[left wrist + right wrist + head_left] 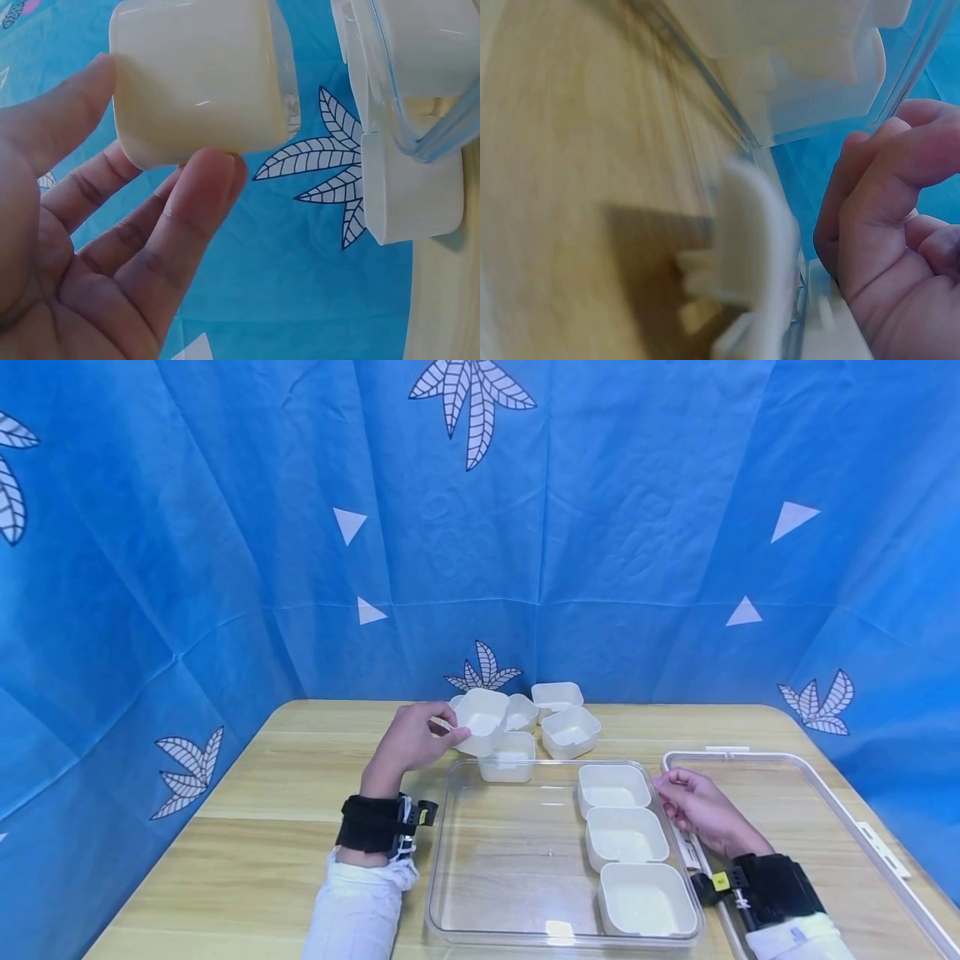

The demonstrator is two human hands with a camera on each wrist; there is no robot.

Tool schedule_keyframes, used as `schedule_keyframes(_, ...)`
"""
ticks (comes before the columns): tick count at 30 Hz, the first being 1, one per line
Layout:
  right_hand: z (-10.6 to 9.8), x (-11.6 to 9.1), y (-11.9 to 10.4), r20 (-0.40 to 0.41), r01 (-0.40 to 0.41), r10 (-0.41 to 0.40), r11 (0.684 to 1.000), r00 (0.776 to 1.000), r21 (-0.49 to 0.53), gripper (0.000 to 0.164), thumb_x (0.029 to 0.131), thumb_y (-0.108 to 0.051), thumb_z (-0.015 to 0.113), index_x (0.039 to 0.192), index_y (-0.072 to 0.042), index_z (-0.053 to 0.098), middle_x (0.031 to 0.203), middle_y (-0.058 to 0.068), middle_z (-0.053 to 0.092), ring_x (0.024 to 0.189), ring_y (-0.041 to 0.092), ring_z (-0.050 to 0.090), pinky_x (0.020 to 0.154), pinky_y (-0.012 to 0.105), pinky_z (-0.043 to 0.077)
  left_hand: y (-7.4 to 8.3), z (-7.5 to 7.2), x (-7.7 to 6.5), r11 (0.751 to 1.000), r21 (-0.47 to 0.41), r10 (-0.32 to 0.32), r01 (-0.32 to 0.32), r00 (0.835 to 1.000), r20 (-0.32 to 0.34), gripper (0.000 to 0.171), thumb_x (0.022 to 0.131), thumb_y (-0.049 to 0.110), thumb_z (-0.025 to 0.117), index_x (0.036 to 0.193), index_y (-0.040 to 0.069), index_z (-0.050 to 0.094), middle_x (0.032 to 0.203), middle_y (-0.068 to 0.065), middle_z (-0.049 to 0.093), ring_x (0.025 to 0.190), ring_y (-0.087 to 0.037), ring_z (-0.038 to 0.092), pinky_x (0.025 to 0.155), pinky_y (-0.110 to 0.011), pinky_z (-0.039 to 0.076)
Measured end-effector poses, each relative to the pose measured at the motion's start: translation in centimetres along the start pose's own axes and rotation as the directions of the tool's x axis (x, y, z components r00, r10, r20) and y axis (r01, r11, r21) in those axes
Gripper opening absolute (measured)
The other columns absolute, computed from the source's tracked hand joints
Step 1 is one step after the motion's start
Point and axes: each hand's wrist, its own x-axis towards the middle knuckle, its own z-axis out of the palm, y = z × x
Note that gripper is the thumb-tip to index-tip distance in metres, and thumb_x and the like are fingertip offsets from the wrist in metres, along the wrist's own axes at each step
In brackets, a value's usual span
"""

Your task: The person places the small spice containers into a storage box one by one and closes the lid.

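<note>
No readable text, brands or numbers in any of the three views. Closest thing, head view: yellow label [721,881] on the right-wrist camera [703,889], with small dark marks that look like print; too small and soft to make out characters. Left-wrist camera [431,811] has a smaller yellow patch [423,817]; can't tell if it's lettered. Both wrist views: nothing legible either.

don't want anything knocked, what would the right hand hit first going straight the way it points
Probably the clear box, at its right rim near the back corner; whether the right hand touches it is unclear.
</note>
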Motion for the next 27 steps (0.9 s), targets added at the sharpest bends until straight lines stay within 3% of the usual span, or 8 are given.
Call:
schedule_keyframes(7,0.0,0.0,0.1,-0.001,0.003,-0.003,1.000,1.000,0.007,0.017,0.101,-0.017,0.053,0.094,-0.002,0.051,0.076,0.001,0.048,0.058,0.007,0.044,0.044,0.016,0.035,0.2,-0.1,-0.2,0.998,-0.010,0.058,-0.058,0.998,0.026,0.023,0.084,0.028,0.078,0.083,0.012,0.062,0.093,-0.005,0.066,0.085,-0.023,0.068,0.074,-0.035,0.056)
schedule_keyframes(15,0.0,0.0,0.3,0.008,0.000,0.000,1.000,1.000,0.013,0.016,0.101,-0.017,0.053,0.092,-0.003,0.051,0.075,0.001,0.048,0.059,0.008,0.045,0.045,0.017,0.036,1.4,0.2,-0.6,0.999,0.017,-0.029,0.028,0.997,0.077,0.031,0.080,0.035,0.081,0.082,0.012,0.060,0.091,-0.004,0.065,0.083,-0.018,0.066,0.069,-0.031,0.055)
schedule_keyframes(20,0.0,0.0,0.3,0.012,-0.001,0.001,1.000,1.000,0.015,0.016,0.101,-0.017,0.052,0.093,-0.003,0.051,0.075,0.001,0.048,0.059,0.008,0.045,0.045,0.017,0.037,1.9,0.3,-0.9,0.999,0.045,-0.017,0.012,0.994,0.103,0.032,0.078,0.037,0.082,0.081,0.013,0.060,0.084,-0.002,0.062,0.079,-0.016,0.063,0.066,-0.029,0.053)
schedule_keyframes(27,0.0,0.0,0.2,0.010,0.003,-0.003,1.000,1.000,0.013,0.016,0.101,-0.017,0.052,0.092,-0.003,0.051,0.075,0.001,0.048,0.059,0.008,0.045,0.045,0.017,0.037,2.6,0.4,-1.0,0.995,0.097,-0.032,0.018,0.990,0.140,0.039,0.072,0.040,0.086,0.085,0.014,0.060,0.088,-0.001,0.061,0.083,-0.018,0.059,0.065,-0.029,0.050)
